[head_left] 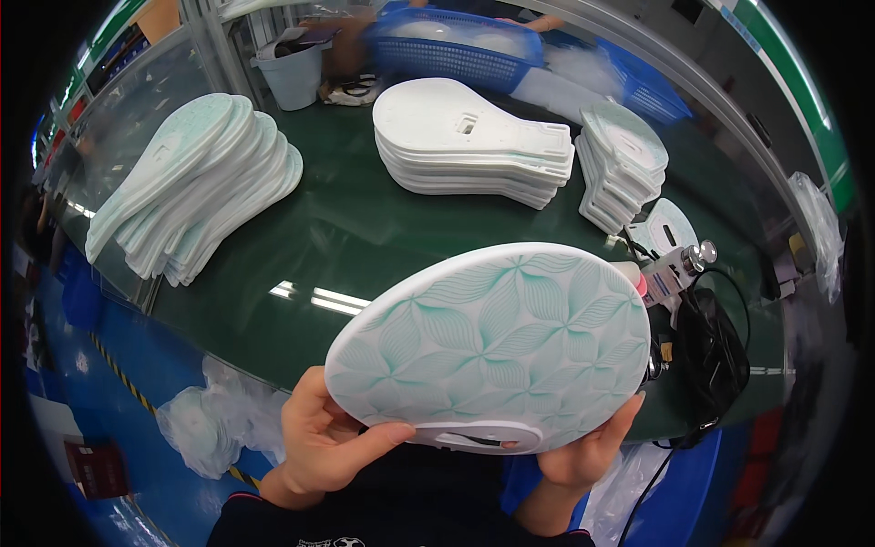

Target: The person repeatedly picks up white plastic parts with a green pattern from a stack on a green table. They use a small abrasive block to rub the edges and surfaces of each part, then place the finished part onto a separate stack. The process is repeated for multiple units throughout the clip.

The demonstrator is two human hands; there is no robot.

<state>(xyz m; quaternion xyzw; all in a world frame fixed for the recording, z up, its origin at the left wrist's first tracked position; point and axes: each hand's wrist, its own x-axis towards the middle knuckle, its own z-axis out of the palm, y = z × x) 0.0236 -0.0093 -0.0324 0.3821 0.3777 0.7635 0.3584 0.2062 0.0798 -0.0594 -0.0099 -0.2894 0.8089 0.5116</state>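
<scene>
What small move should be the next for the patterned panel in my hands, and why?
Perhaps tilt up the near end of the patterned panel: your left hand grips it, your right hand supports its lower right edge, and the slot at that end looks foreshortened.

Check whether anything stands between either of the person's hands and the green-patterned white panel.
Nothing visible does: the left hand holds the patterned panel at its lower left, the right hand at its lower right. Contact behind it is hidden.

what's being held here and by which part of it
A rounded, white, plastic-looking panel with green leaf pattern: the left hand grips its lower-left edge, the right hand its lower-right edge.
</scene>
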